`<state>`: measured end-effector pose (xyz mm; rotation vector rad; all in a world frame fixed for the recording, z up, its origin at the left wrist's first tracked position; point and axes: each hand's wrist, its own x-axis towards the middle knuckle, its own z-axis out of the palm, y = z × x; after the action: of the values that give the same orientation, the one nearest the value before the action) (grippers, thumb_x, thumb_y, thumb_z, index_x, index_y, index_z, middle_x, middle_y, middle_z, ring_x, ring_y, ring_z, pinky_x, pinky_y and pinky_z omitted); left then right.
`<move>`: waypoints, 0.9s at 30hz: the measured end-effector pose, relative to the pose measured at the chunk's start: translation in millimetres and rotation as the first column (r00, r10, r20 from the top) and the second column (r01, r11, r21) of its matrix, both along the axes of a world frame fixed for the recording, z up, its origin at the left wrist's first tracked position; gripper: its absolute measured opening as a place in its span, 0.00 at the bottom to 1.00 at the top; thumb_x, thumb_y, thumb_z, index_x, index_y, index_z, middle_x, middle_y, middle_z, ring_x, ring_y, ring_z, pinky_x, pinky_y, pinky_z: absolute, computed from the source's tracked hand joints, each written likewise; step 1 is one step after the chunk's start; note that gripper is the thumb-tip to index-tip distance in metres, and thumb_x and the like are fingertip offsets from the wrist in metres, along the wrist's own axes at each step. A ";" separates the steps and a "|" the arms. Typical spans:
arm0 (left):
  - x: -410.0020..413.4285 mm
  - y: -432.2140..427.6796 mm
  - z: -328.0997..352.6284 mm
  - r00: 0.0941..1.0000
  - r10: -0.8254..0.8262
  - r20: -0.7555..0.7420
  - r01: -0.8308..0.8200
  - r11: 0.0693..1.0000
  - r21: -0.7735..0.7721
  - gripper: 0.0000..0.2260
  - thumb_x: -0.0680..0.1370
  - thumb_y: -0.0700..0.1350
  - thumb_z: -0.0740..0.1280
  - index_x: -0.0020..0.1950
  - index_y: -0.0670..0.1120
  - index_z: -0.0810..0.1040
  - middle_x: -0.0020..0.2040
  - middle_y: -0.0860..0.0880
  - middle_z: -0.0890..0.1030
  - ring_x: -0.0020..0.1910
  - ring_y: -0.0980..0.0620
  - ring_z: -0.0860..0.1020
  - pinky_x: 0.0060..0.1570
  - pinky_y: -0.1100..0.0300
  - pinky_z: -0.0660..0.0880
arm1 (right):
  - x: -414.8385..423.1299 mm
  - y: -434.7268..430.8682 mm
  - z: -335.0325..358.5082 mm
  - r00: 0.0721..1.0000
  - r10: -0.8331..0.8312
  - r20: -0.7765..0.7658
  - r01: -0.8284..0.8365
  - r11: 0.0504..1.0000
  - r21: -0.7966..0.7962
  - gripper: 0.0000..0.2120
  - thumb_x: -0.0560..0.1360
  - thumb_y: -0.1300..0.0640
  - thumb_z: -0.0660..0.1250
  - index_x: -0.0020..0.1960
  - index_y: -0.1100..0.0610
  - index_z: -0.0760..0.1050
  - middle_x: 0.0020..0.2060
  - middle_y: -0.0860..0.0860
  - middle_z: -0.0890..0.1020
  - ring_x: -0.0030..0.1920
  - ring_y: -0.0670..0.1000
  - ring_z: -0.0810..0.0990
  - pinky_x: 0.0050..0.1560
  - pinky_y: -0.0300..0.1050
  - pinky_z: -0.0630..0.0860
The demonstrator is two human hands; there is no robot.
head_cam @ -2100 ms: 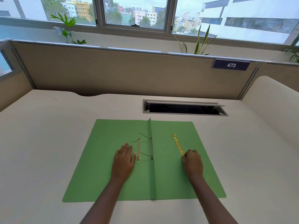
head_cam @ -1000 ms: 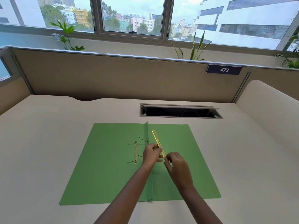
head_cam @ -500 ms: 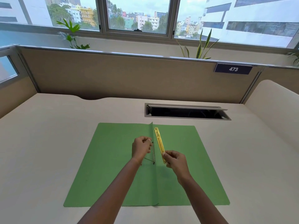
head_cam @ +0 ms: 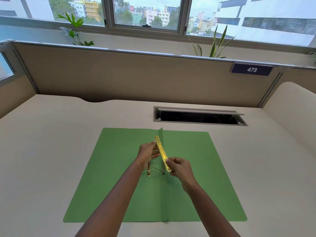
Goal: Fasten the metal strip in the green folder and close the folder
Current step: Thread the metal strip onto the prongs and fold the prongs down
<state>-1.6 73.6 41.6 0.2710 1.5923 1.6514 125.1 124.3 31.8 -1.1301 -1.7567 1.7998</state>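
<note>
Green folder (head_cam: 119, 177) lies open flat on pale bench (head_cam: 42, 151), spine fold running front to back. Brass metal strip (head_cam: 162, 153) is lifted above the fold, tilted, held at both ends: right hand (head_cam: 181, 167) pinches near end w/ thumb & fingers closed on it; left hand (head_cam: 147, 153) pinches far part, fingers curled shut. Second brass bar w/ thin prongs (head_cam: 149, 170) lies on folder just under left hand.
</note>
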 end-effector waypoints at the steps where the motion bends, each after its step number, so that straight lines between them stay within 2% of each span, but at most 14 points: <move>1: 0.3 0.9 0.1 1.000 0.007 0.008 -0.007 1.000 0.008 0.11 0.81 0.41 0.55 0.49 0.38 0.75 0.42 0.42 0.77 0.41 0.48 0.76 0.42 0.60 0.74 | -0.9 0.0 -0.5 1.000 0.004 -0.001 -0.004 1.000 -0.006 0.04 0.75 0.64 0.66 0.47 0.62 0.78 0.31 0.49 0.78 0.31 0.44 0.74 0.31 0.36 0.70; 4: 1.0 2.4 0.1 1.000 0.030 0.001 -0.030 0.999 0.012 0.12 0.81 0.40 0.56 0.40 0.42 0.75 0.42 0.42 0.77 0.38 0.50 0.75 0.41 0.61 0.73 | -2.7 -0.2 -1.9 1.000 0.017 -0.006 -0.017 1.000 -0.020 0.03 0.75 0.63 0.66 0.45 0.61 0.78 0.32 0.50 0.78 0.31 0.45 0.74 0.30 0.36 0.69; 8: 1.6 1.9 0.0 0.999 0.051 -0.008 -0.051 0.999 0.010 0.11 0.80 0.38 0.58 0.40 0.41 0.75 0.40 0.43 0.78 0.37 0.51 0.75 0.40 0.62 0.73 | -3.6 -0.9 -2.8 0.999 0.035 -0.004 -0.035 0.999 -0.009 0.02 0.75 0.63 0.66 0.45 0.61 0.78 0.32 0.50 0.78 0.30 0.45 0.73 0.29 0.34 0.70; 10: 1.8 2.0 0.3 0.998 0.055 -0.010 -0.055 0.998 0.006 0.10 0.80 0.38 0.58 0.44 0.38 0.77 0.38 0.44 0.78 0.36 0.51 0.76 0.40 0.61 0.73 | -3.0 -0.8 -3.7 0.999 0.052 0.008 -0.052 0.999 0.007 0.03 0.74 0.63 0.66 0.46 0.61 0.79 0.31 0.50 0.78 0.30 0.45 0.74 0.28 0.33 0.70; 13: 1.8 2.7 -0.2 0.998 0.056 -0.021 -0.056 0.998 -0.001 0.12 0.80 0.38 0.57 0.56 0.32 0.75 0.37 0.45 0.78 0.36 0.51 0.76 0.40 0.61 0.73 | -1.9 -0.7 -5.4 0.998 0.059 0.021 -0.060 0.998 0.035 0.06 0.75 0.63 0.66 0.49 0.64 0.79 0.32 0.51 0.78 0.30 0.45 0.74 0.27 0.31 0.70; 18: 4.8 1.4 0.8 0.998 0.061 0.001 -0.061 0.998 0.029 0.13 0.80 0.38 0.57 0.59 0.32 0.74 0.38 0.44 0.78 0.35 0.52 0.76 0.37 0.63 0.74 | -3.7 -3.1 -6.3 1.000 0.031 0.003 -0.031 0.998 0.048 0.05 0.75 0.63 0.66 0.47 0.64 0.79 0.31 0.51 0.78 0.30 0.46 0.74 0.29 0.35 0.70; 20: 5.1 1.4 0.2 0.998 0.062 0.029 -0.063 0.997 0.045 0.10 0.80 0.39 0.57 0.54 0.35 0.75 0.38 0.44 0.78 0.36 0.51 0.76 0.38 0.62 0.74 | -3.8 -3.8 -7.3 1.000 0.018 -0.006 -0.018 0.999 0.046 0.06 0.75 0.64 0.66 0.48 0.65 0.79 0.32 0.52 0.78 0.31 0.47 0.75 0.30 0.35 0.70; 23: 5.8 1.4 -0.9 0.995 0.066 0.070 -0.070 0.996 0.063 0.10 0.80 0.38 0.58 0.41 0.41 0.75 0.38 0.44 0.78 0.36 0.52 0.76 0.39 0.62 0.73 | -2.5 -4.9 -8.6 1.000 -0.001 -0.014 0.002 0.999 0.039 0.07 0.74 0.64 0.66 0.49 0.65 0.79 0.33 0.52 0.78 0.32 0.47 0.75 0.29 0.34 0.70; 27: 8.7 1.2 -1.1 0.992 0.075 0.098 -0.084 0.992 0.090 0.12 0.80 0.38 0.57 0.39 0.43 0.74 0.38 0.44 0.77 0.37 0.51 0.75 0.39 0.61 0.73 | -1.0 -6.1 -10.3 1.000 -0.001 -0.004 0.001 0.999 0.043 0.06 0.75 0.63 0.66 0.49 0.65 0.79 0.35 0.54 0.79 0.33 0.48 0.76 0.29 0.33 0.71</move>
<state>7.2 74.8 40.5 0.1764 1.4739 1.7774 124.0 118.3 21.5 -1.1101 -1.7833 1.7537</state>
